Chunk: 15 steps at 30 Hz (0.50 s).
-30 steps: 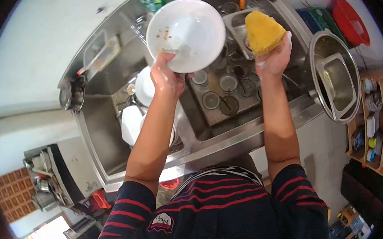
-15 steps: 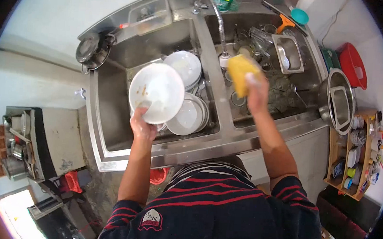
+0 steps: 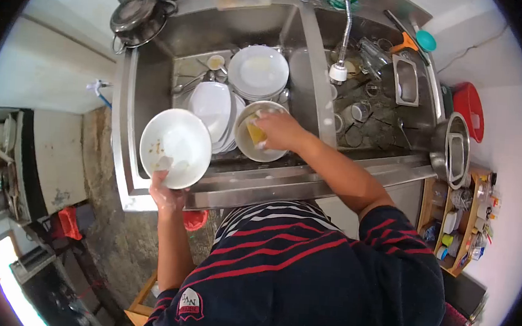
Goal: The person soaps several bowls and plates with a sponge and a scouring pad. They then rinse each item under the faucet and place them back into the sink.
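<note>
In my left hand (image 3: pixel 167 194) is a white bowl (image 3: pixel 181 142), gripped by its near rim and tipped so its inside shows brown food bits. My right hand (image 3: pixel 280 131) is closed round a yellow sponge (image 3: pixel 256 132), which it holds inside a second bowl (image 3: pixel 245 145) in the left basin. Between the two bowls lies a stack of white squarish plates (image 3: pixel 211 106). Behind it stands a stack of round white plates (image 3: pixel 258 71). Spoons (image 3: pixel 189 84) and a small cup (image 3: pixel 216 62) rest on the basin floor.
The right basin holds glasses (image 3: pixel 361 111), a metal tray (image 3: pixel 406 82) and a hanging faucet hose (image 3: pixel 346 36). A lidded pot (image 3: pixel 139 20) sits at the back-left corner. A steel bowl (image 3: pixel 454 149) and a red basin (image 3: pixel 469 111) stand at the right.
My right hand has brought the sponge from over the right basin leftward and into the second bowl. My left hand has shifted its bowl left and nearer the front edge. The view has moved too.
</note>
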Each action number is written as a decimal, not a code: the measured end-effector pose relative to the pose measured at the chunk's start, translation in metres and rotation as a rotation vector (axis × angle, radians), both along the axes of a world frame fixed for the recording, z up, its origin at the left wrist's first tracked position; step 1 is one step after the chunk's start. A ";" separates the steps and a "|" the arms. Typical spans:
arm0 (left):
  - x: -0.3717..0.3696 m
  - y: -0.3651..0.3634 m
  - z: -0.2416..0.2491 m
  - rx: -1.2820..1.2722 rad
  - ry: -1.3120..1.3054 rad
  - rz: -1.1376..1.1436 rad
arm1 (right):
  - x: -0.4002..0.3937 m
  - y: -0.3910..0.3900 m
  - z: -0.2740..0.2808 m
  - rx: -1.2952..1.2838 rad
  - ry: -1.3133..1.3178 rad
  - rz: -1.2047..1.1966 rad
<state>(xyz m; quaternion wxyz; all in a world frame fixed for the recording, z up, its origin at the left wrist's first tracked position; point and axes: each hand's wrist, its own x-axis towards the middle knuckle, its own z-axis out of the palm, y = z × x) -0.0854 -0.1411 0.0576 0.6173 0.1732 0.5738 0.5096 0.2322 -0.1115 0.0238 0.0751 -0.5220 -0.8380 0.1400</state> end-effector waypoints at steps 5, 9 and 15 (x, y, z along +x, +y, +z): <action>-0.006 0.005 -0.014 -0.053 0.009 -0.215 | 0.027 -0.019 0.041 -0.017 0.600 -0.358; 0.060 0.013 0.016 -0.068 0.018 -0.161 | 0.084 -0.005 0.063 -0.006 0.909 -0.830; 0.099 0.004 -0.001 -0.114 -0.086 -0.246 | 0.122 0.093 0.099 0.476 0.737 -0.579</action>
